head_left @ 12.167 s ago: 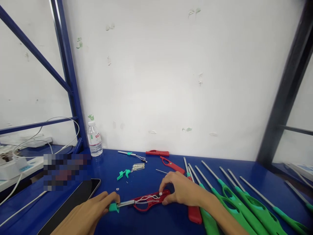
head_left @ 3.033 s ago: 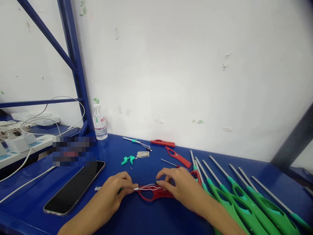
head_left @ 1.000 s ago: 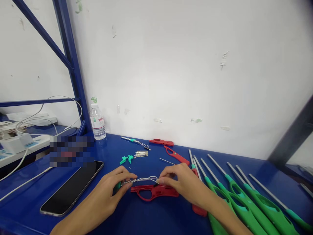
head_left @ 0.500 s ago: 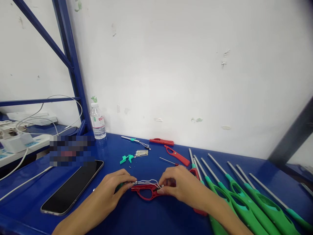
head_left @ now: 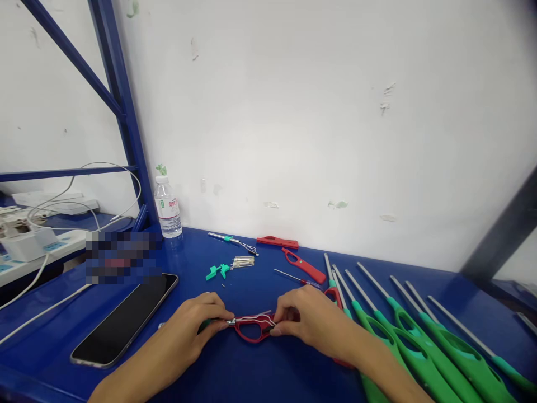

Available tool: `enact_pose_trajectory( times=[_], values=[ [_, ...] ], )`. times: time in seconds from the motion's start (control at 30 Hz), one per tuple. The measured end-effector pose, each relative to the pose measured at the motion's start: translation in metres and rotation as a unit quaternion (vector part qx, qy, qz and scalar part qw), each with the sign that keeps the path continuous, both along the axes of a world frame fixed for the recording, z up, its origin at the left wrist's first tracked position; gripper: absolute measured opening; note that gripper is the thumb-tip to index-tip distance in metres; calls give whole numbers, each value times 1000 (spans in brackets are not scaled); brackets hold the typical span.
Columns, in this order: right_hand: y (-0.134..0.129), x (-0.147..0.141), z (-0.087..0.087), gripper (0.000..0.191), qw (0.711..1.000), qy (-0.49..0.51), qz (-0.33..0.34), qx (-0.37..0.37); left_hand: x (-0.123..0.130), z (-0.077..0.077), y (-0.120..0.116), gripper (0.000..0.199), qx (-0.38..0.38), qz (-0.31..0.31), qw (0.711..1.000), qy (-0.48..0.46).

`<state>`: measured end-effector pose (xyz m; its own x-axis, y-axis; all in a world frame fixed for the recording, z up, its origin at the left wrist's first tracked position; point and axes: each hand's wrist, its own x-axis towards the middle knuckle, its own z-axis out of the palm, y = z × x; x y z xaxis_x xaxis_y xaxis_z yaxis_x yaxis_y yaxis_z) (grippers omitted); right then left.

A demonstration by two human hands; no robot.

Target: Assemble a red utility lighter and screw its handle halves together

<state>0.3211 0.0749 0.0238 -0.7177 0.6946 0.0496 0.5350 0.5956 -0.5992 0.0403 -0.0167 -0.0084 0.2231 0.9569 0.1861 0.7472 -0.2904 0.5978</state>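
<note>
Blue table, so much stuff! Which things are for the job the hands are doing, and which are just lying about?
Seem to belong:
red handle, by the right hand
white wires
metal tube, in the left hand
probably the screwdriver

Seem to be just lying about:
phone
water bottle
green-handled tools, though perhaps related

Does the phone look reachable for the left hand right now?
Probably yes: the phone lies beside the left forearm, its screen uncovered. The left hand is pinching the metal tube, though, so it would likely have to let go first.
</note>
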Motion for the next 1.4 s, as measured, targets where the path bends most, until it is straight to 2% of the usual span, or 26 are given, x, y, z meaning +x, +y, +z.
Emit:
enact_pose_trajectory(
  times=[0.6, 0.83, 1.1, 1.2, 1.3, 1.4],
  values=[
    [-6, -2, 3, 14, 999, -23, 5, 29, 4, 3, -1, 35, -18, 9, 1000, 13],
    [-6, -4, 6, 13, 999, -29, 7, 29, 2, 0, -3, 39, 2, 14, 999, 36],
    [-7, -4, 7, 13, 999, -32, 2, 23, 3, -6, -5, 35, 22, 21, 998, 57],
    [-7, -4, 9, 15, 999, -32, 3, 21, 0, -7, -5, 32, 32, 44, 996, 76],
    [-6, -3, 9, 16, 999, -30, 7, 15, -11, -1, 0, 42, 58, 90, 988, 108],
    [-6, -3, 9, 16, 999, -27, 11, 14, -24, 15, 14, 40, 72, 115, 979, 154]
  ],
)
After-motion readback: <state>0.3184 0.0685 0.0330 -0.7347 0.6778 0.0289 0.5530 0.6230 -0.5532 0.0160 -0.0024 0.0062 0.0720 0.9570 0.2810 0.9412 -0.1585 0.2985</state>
